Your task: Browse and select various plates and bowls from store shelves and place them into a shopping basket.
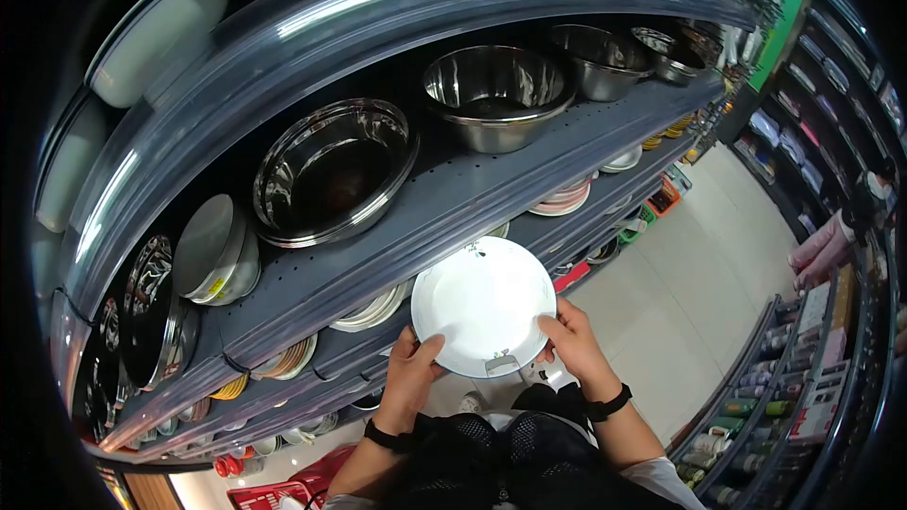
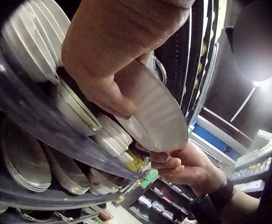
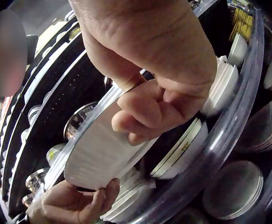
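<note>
A round white plate (image 1: 484,302) with small printed motifs and a grey label near its front edge is held in front of the body. My left hand (image 1: 413,380) grips its near left rim, thumb on top. On the near right rim, my right hand (image 1: 574,348) pinches it the same way. From below, the left wrist view shows the plate's pale underside (image 2: 157,112) with fingers of both hands under the edge. In the right wrist view, curled fingers of the right hand (image 3: 159,98) press against the underside.
Behind the plate runs a dark shelf with a clear plastic front rail (image 1: 378,293). Steel basins (image 1: 496,99) and a stack of bowls (image 1: 219,255) stand on it, with stacked plates (image 1: 373,310) below. A red basket (image 1: 293,486) is at lower left; another shelf (image 1: 784,387) stands right.
</note>
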Demonstrator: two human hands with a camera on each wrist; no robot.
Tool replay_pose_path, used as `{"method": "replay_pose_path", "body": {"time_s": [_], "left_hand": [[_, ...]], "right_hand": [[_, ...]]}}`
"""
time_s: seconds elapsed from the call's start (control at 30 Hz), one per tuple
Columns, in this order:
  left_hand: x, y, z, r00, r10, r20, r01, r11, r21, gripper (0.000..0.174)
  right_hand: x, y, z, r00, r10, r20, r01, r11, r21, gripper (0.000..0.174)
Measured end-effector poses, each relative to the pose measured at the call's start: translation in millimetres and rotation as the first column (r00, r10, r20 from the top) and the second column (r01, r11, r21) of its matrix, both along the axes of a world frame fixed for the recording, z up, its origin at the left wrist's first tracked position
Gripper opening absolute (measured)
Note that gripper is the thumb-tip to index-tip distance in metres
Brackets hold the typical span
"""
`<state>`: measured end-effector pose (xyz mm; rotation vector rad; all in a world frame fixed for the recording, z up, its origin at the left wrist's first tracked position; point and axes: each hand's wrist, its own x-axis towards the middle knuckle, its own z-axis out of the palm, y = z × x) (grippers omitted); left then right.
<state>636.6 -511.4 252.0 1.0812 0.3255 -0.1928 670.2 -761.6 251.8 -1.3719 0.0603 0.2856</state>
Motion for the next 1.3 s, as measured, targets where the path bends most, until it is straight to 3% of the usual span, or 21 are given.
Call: {"method": "replay_pose_path", "body": {"time_s": [0.1,0.2,0.3,0.37,0.43,0.5,0.6,0.83,1.3], "left_hand": [[10.0,-12.4,-1.0,0.994,0.099,0.042,-0.097,0.995,-0.032,0.032],[21.6,-24.1,-4.4,0.990,0.144,0.007,-0.144,0.989,0.045,0.032],[29.0,-42.6,11.6,0.991,0.126,-0.041,-0.120,0.987,0.109,0.035],[33.5,-51.8,13.7,0.996,0.033,-0.078,-0.023,0.992,0.124,0.039],[43.2,-63.0,12.8,0.996,0.060,-0.058,-0.049,0.982,0.184,0.044],[52.9,-71.5,13.6,0.992,0.088,-0.094,-0.067,0.977,0.203,0.038],[67.5,-72.3,3.3,0.982,0.156,-0.102,-0.128,0.961,0.244,0.037],[89.8,-65.6,-9.9,0.952,0.291,-0.098,-0.244,0.910,0.337,0.033],[116.0,-64.9,-9.9,0.931,0.333,-0.151,-0.247,0.877,0.412,0.032]], "right_hand": [[30.1,-5.2,1.3,0.999,0.035,-0.015,-0.034,0.999,0.011,0.025],[62.1,-14.8,3.3,0.993,0.116,-0.031,-0.115,0.993,0.018,0.025],[93.3,-23.5,5.9,0.984,0.174,-0.046,-0.174,0.985,-0.006,0.023],[110.8,-27.4,1.8,0.977,0.205,-0.056,-0.206,0.978,-0.024,0.023],[128.3,-27.3,-1.1,0.969,0.242,-0.053,-0.245,0.969,-0.044,0.023],[140.5,-24.8,-3.3,0.971,0.236,-0.046,-0.234,0.971,0.041,0.017],[158.3,-20.6,-4.4,0.962,0.271,-0.038,-0.271,0.962,-0.006,0.015],[180.5,-5.9,-18.7,0.935,0.352,-0.039,-0.349,0.935,0.065,0.018],[198.3,-2.5,-40.1,0.939,0.345,0.007,-0.344,0.935,0.082,0.018]]}}
